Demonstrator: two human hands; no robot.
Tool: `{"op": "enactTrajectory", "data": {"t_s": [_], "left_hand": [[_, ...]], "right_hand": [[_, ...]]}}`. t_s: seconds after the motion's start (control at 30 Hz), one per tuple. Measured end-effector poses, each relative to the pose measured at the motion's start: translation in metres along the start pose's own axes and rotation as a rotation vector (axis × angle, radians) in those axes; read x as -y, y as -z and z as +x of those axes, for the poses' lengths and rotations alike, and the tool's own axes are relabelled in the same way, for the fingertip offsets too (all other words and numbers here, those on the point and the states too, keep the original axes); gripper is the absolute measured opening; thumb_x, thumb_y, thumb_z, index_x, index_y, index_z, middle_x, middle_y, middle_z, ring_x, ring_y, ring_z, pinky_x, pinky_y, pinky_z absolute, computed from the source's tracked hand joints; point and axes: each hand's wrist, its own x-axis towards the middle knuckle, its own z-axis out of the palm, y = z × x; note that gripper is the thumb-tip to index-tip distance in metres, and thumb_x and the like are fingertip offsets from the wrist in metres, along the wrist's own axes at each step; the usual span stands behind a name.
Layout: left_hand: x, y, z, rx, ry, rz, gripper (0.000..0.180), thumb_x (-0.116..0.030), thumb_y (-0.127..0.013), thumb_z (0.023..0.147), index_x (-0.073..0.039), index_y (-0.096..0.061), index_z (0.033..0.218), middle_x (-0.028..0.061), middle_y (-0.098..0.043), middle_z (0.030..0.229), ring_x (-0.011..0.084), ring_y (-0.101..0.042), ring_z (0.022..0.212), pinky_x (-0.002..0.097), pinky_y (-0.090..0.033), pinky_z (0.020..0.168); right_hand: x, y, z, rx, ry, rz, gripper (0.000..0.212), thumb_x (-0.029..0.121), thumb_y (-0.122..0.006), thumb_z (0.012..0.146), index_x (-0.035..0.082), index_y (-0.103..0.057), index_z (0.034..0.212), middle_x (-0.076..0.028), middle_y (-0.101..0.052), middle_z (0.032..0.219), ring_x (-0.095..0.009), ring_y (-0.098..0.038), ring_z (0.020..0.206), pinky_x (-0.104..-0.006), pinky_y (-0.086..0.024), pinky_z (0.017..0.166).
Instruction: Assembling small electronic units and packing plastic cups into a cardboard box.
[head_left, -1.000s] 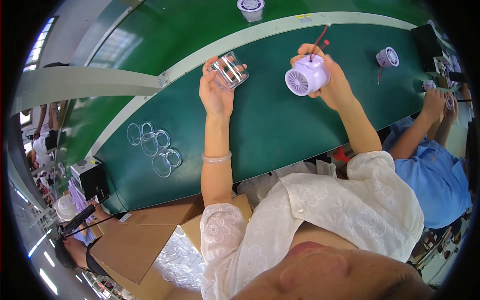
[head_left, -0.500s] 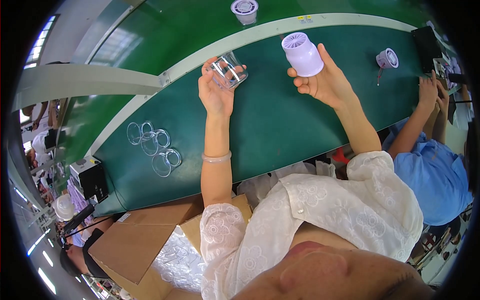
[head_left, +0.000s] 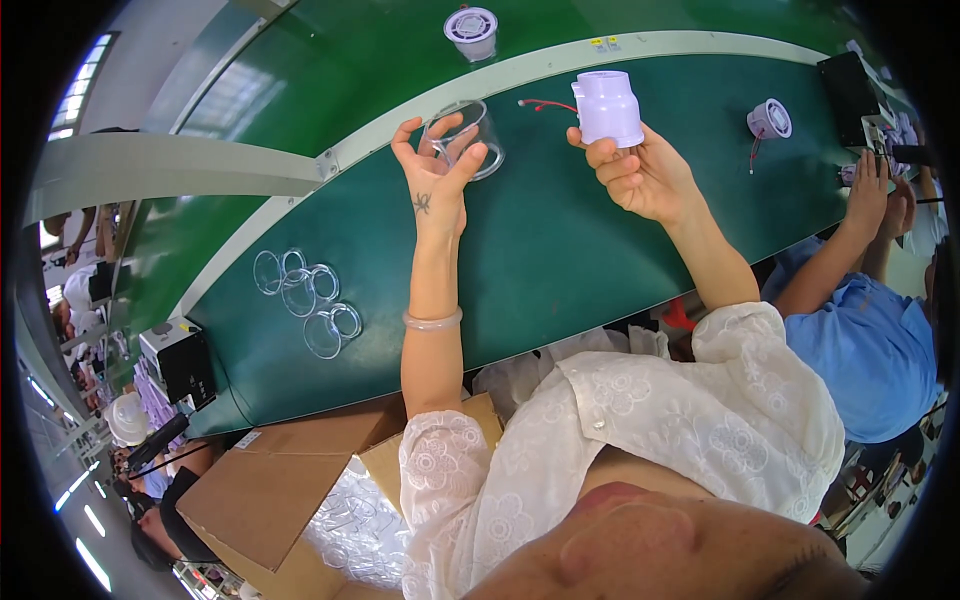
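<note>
While the left hand (head_left: 438, 192) has its fingers holding a clear cup (head_left: 486, 142) near 12 o'clock, the right hand's (head_left: 645, 180) got a purple part (head_left: 608, 108) gripped around 1. Other cups (head_left: 322, 332) just sit on the surface (head_left: 540, 265) at 9.

A clear cup (head_left: 487, 138), see-through and round-walled, tilts above the green table (head_left: 540, 260) in a person's left grip (head_left: 437, 185), thumb and fingers spread about it. Near it, well above the same surface, a glossy lilac housing (head_left: 608, 108) stands nearly upright in the right grip (head_left: 650, 178), stepped in profile, its red lead (head_left: 552, 104) jutting left toward the cup and ending in a small pale plug (head_left: 522, 103).
</note>
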Motion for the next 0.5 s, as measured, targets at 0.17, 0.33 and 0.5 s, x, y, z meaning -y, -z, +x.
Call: {"op": "enactTrajectory", "data": {"t_s": [0.17,0.33,0.5], "left_hand": [[0.008,-0.006,-0.004,0.072,-0.373,0.468,0.053,-0.007,-0.071,0.063,-0.007,-0.029,0.095,0.0212,-0.045,0.114,0.0241,-0.050,0.098,0.0298,-0.042,0.079],[0.002,-0.020,-0.011,0.225,-0.682,1.036,0.028,-0.009,-0.071,0.060,-0.004,-0.047,0.073,0.0166,-0.046,0.114,0.0299,-0.050,0.096,0.0356,-0.045,0.074],[0.005,-0.020,-0.012,0.222,-0.786,1.106,0.030,-0.007,-0.070,0.057,-0.005,-0.056,0.084,0.0121,-0.047,0.112,0.0299,-0.047,0.097,0.0347,-0.044,0.073]], "right_hand": [[-0.011,-0.012,0.002,-0.252,0.373,-0.550,0.046,0.033,-0.034,0.085,-0.004,-0.037,0.113,-0.017,-0.051,0.093,-0.023,-0.054,0.075,-0.0303,-0.048,0.057],[0.000,-0.005,-0.005,-0.269,0.605,-1.154,0.043,0.029,-0.052,0.071,-0.001,-0.044,0.101,-0.013,-0.048,0.095,-0.020,-0.051,0.088,-0.0266,-0.046,0.061],[-0.012,-0.006,0.009,-0.591,0.976,-2.337,0.018,0.016,-0.059,0.069,0.008,-0.056,0.085,-0.005,-0.049,0.085,-0.018,-0.051,0.077,-0.0259,-0.042,0.064]]}}
